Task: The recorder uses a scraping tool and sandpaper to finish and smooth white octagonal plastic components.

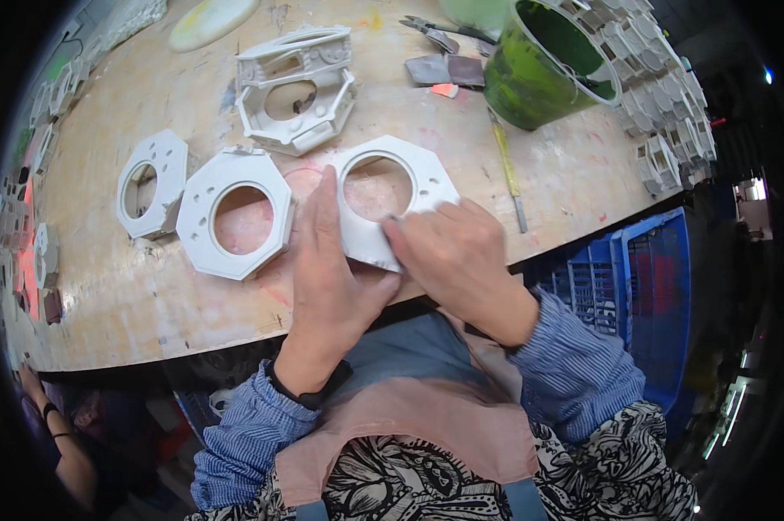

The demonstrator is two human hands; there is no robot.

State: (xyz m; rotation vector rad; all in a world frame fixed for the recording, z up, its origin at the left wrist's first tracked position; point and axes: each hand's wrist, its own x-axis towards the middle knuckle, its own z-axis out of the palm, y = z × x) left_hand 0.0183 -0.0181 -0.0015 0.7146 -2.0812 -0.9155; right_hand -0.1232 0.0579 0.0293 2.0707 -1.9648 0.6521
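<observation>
Head view | left fingers (327,213) spread against white octagonal frame (431,165) | right fingers (463,230) curled, gripping its edge

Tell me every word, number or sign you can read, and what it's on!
There are none that I can read.
White frame being held: no readable letters.
Green bucket: smeary sides, no readable words.
Dark edges of the picture: too blurred to tell.

The wooden table (96,300) is bright and a bit shiny on the left, but the corners are all black, the table's straight edge looks bent, the right hand (461,256) is slightly blurry, and a tiny light (768,77) glows in the dark at the right.
</observation>
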